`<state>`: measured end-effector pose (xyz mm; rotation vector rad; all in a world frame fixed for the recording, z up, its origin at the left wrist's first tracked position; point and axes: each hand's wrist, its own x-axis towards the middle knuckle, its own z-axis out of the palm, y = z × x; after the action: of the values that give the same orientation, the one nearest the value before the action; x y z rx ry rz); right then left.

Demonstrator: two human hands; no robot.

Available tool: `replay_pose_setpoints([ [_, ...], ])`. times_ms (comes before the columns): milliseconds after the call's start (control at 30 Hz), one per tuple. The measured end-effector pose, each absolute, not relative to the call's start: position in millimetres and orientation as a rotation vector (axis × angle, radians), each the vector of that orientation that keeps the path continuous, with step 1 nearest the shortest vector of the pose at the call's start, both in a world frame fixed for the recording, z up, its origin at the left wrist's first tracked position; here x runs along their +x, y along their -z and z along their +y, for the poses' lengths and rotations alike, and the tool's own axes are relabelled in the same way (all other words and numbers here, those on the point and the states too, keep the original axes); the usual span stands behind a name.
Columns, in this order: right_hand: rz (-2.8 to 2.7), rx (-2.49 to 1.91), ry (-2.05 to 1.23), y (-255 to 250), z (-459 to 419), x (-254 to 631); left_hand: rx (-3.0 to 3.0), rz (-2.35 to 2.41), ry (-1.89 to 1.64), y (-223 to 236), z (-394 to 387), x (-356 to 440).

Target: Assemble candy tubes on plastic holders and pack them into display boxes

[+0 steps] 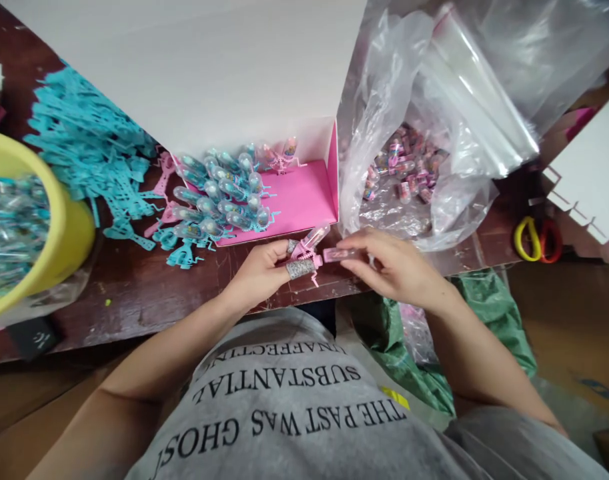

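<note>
Over the worktop (184, 290), just before the pink-floored box (301, 193), the left hand (261, 270) pinches a pink plastic holder (303, 251) while the right hand (401, 270) grips a small pink tube (335, 255) by one end, seemingly leaving its other end bare toward the holder.

Left hand (261, 270) and right hand (391, 263) face each other near the front edge of the bench (134, 303).
Both make a pinch; the left has grey wrapping (300, 269) on its fingers (279, 275), and both bare forearms (179, 340) come inward.
</note>
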<state>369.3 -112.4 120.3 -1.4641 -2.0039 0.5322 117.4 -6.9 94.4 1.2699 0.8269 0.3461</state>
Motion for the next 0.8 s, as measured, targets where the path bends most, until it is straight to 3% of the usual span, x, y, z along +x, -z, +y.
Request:
replay_pose_setpoints([
  [200,-2.015,-1.365,-0.444,-113,-107,348,1.395,0.803,-0.388,-92,-10,116],
  [433,-1.720,-1.514,-0.763,-121,-104,341,1.676,0.806,-0.609,-102,-14,112],
  [800,-1.970,-1.251,-0.357,-144,-87,367,1.561,0.741,-0.511,-140,0,117],
])
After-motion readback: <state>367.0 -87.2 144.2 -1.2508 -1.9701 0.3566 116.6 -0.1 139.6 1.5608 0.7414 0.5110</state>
